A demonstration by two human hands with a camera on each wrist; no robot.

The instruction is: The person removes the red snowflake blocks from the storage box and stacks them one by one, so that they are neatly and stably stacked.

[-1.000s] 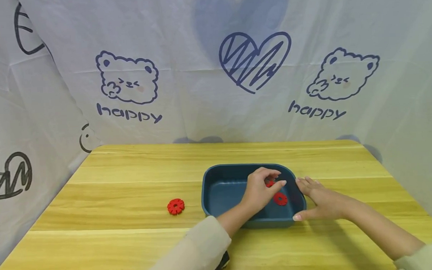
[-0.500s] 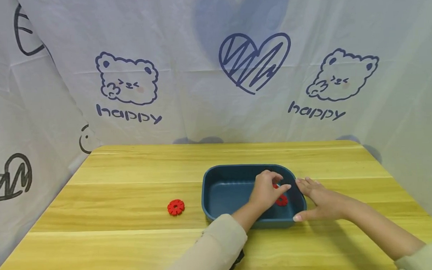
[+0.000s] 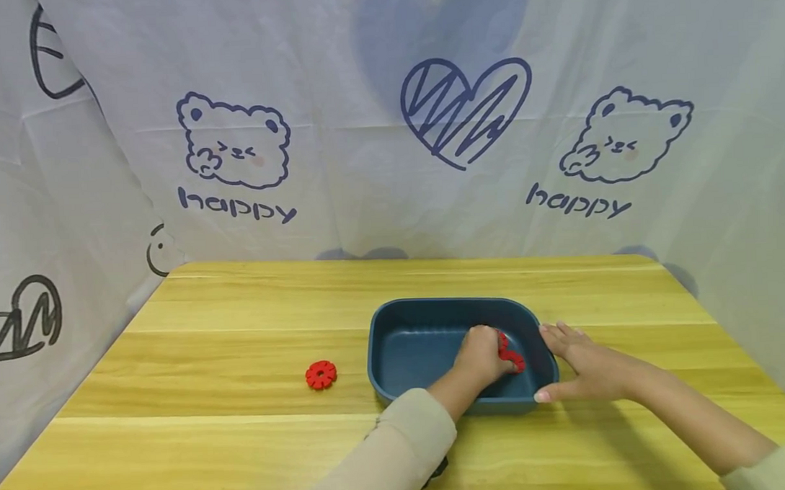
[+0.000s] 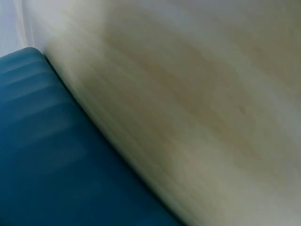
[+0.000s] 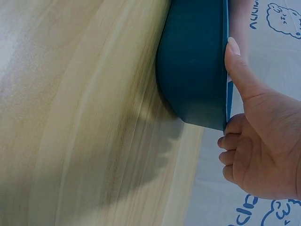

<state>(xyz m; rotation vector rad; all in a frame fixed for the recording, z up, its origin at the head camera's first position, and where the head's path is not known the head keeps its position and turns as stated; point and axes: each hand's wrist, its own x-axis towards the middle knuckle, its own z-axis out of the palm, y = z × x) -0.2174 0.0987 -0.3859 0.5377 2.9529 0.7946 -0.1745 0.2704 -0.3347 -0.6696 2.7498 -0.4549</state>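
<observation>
A dark blue rectangular bin (image 3: 409,356) stands on the wooden table, with two red notched discs inside at its right end. My left hand (image 3: 479,354) reaches down into it, fingers bent and thumb on the nearer red notched disc (image 3: 517,359), pinching it; the fingertips are hidden behind the hand. Just beyond lies the other red disc (image 3: 502,338), partly covered. At the bin's right end my right hand (image 3: 588,368) rests against the rim, its fingers extended and thumb at the near corner. The right wrist view shows that thumb (image 5: 240,70) along the rim.
A third red notched disc (image 3: 320,375) lies on the table (image 3: 230,438) left of the bin. Behind the table hangs a white printed cloth (image 3: 358,188). In the left wrist view only the bin's outer wall (image 4: 56,155) and the tabletop show.
My left hand has moved right and lower inside the bin, and its thumb and fingers have closed in on the nearer red disc. My right hand keeps its place at the bin's end.
</observation>
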